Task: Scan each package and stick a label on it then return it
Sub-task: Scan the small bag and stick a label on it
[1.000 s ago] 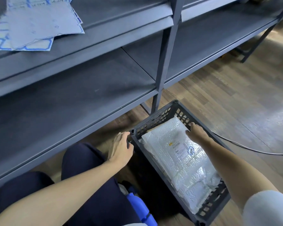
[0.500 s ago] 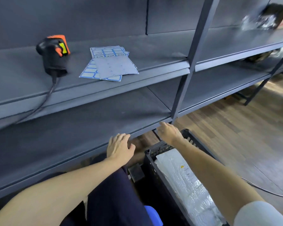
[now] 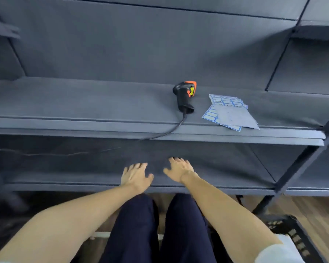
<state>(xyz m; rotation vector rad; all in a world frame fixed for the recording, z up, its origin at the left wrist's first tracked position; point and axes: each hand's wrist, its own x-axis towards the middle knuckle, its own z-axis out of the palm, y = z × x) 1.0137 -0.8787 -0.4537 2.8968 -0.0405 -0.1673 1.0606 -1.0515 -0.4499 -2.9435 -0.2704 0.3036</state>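
Both hands empty over the lower shelf, tools waiting above.

The left hand and right hand lie spread and grasping nothing above the lower shelf. The scanner and label sheets sit side by side on the upper shelf, probably for easy reach. The crate stands on the floor at the right; no package shows clearly.

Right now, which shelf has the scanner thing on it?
The upper shelf holds the scanner, with the label sheets beside it. The lower shelf below has only both hands over it.
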